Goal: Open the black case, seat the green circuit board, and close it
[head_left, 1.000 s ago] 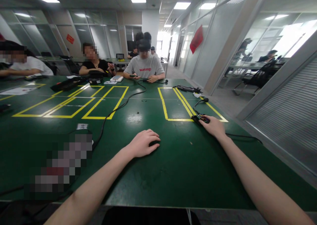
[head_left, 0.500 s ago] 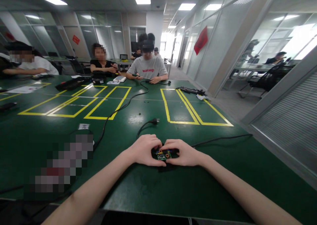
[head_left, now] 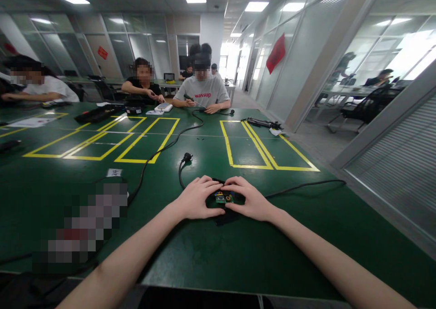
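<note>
A small green circuit board [head_left: 220,199] with copper-wound coils lies low over the table between my two hands. From the left, my left hand [head_left: 196,199] curls round it, fingertips at the far edge and thumb along the near edge. My right hand [head_left: 255,200] grips the opposite side in the same way, so the fingertips of both hands nearly meet. Dark parts around the board are mostly covered by my fingers. Just below the board, a flat black piece [head_left: 226,217] rests on the table.
A black power plug [head_left: 186,157] on a cord lies beyond my left hand. Another black cable [head_left: 306,186] runs off to the right. Yellow tape rectangles [head_left: 252,167] mark the green table [head_left: 272,263]. A blurred-out item [head_left: 91,223] lies at left. Several people sit across the table.
Both hands and the board have shifted slightly away from me. The power plug has swung left. Across the table, a person in black has reached towards a white device.
</note>
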The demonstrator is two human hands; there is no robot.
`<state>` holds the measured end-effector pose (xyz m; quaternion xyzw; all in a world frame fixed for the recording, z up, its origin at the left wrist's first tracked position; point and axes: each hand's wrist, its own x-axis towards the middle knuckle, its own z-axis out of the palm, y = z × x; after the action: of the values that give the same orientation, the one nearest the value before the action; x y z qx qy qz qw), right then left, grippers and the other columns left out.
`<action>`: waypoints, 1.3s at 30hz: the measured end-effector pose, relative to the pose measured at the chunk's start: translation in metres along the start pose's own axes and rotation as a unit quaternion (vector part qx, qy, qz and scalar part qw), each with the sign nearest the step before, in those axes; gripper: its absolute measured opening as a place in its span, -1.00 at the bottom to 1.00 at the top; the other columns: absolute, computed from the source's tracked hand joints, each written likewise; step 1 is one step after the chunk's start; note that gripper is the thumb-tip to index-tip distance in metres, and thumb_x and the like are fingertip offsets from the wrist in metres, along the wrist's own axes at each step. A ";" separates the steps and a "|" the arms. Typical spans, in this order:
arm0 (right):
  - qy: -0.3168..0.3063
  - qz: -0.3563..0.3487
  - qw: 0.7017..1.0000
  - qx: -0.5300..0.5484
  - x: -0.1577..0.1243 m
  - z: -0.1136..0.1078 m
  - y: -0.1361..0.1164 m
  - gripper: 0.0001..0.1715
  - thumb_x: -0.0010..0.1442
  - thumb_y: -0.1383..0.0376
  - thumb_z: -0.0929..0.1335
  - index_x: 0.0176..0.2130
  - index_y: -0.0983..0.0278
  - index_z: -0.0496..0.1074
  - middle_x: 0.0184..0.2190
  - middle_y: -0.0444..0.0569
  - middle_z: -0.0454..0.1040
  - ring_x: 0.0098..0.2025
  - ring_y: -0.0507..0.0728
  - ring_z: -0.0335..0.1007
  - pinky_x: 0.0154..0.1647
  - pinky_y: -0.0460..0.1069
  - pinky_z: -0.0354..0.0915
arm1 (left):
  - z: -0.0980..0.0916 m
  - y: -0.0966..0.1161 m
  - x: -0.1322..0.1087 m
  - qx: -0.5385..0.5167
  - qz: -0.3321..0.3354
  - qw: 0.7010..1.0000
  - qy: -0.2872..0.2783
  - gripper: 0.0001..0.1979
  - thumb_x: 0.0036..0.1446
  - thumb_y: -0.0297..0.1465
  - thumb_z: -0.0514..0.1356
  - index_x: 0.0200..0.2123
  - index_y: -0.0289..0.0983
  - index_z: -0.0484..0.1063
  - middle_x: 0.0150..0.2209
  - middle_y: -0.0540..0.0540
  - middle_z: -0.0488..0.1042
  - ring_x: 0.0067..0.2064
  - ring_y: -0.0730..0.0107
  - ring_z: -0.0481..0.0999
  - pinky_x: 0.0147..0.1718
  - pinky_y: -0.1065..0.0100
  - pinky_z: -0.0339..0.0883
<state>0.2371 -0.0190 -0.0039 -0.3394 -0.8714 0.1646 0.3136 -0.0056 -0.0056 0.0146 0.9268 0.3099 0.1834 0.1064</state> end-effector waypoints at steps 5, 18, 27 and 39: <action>-0.014 0.000 1.000 -0.006 0.002 -0.003 -0.001 -0.38 0.09 0.30 0.51 0.14 0.17 0.44 0.03 0.10 0.52 0.08 0.31 0.38 0.14 0.28 0.34 | -0.001 -0.003 0.000 -0.029 0.006 0.999 0.033 -0.62 0.23 -0.22 0.29 0.07 -0.20 0.46 0.03 -0.18 0.55 0.10 0.08 0.46 0.10 0.09 0.39; -0.003 0.045 0.999 -0.028 0.003 0.003 0.001 -0.58 0.09 0.39 0.47 -0.02 0.20 0.56 -0.14 0.05 0.54 -0.06 0.28 0.34 0.01 0.24 0.41 | 0.008 -0.014 0.001 0.010 -0.059 0.998 0.029 -0.80 0.33 -0.36 0.13 -0.07 -0.18 0.51 -0.22 -0.06 0.56 -0.17 0.27 0.56 -0.16 0.33 0.44; 0.045 0.050 0.997 -0.043 0.006 0.017 0.006 -0.57 0.21 0.30 0.46 0.08 0.15 0.55 -0.04 0.08 0.51 0.03 0.31 0.33 0.09 0.31 0.39 | 0.007 -0.020 0.001 -0.010 -0.069 0.996 0.050 -0.80 0.34 -0.34 0.11 -0.03 -0.17 0.46 -0.27 -0.04 0.55 -0.23 0.29 0.54 -0.21 0.33 0.41; -0.017 0.060 0.997 -0.038 -0.004 -0.022 0.023 -0.89 0.28 0.31 0.36 -0.23 0.22 0.53 -0.35 -0.04 0.48 -0.29 0.16 0.42 -0.25 0.05 0.35 | -0.004 -0.027 -0.003 -0.058 -0.054 0.995 0.060 -0.87 0.19 -0.43 0.15 -0.23 -0.25 0.50 -0.32 -0.05 0.49 -0.30 0.34 0.47 -0.30 0.36 0.31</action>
<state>0.2652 -0.0039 -0.0004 -0.3999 -0.8603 0.1559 0.2751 -0.0237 0.0146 0.0092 0.8884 0.3544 0.2499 0.1509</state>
